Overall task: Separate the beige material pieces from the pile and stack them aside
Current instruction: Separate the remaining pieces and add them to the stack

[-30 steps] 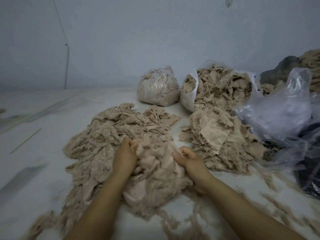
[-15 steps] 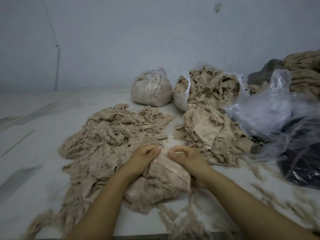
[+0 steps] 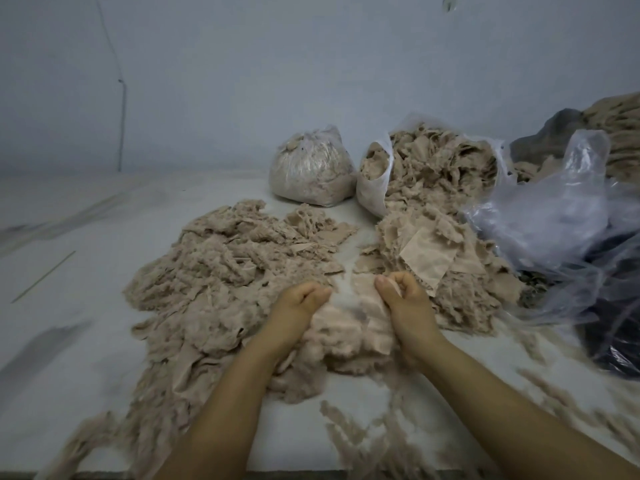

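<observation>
Here, both hands work at the near edge of a big loose pile of beige scraps (image 3: 221, 278) spread over the white desk (image 3: 69, 306). The left hand (image 3: 298, 303) has its fingers curled, pinching one side of a clump of beige material (image 3: 349, 327); the right hand (image 3: 401, 299) is curled the same way, gripping the clump's other side. The two hands sit near each other with a small gap between them, the clump bunched below and between the wrists and lying on the desk. Just beyond the right hand lies a second heap of beige pieces (image 3: 446, 268), flatter squares showing on top, separated from the big pile by a narrow strip of bare desk. Behind that heap an open white bag (image 3: 375, 192) spills more beige scraps toward it, and beside the bag, to its left, stands a tied clear bag (image 3: 311, 171) filled with pale material. On the right a crumpled clear plastic sheet (image 3: 554, 216) lies over something dark. Loose beige shreds (image 3: 360, 441) are scattered across the near desk, blurred. A thin stick (image 3: 43, 277) lies far left, well apart from the pile.
</observation>
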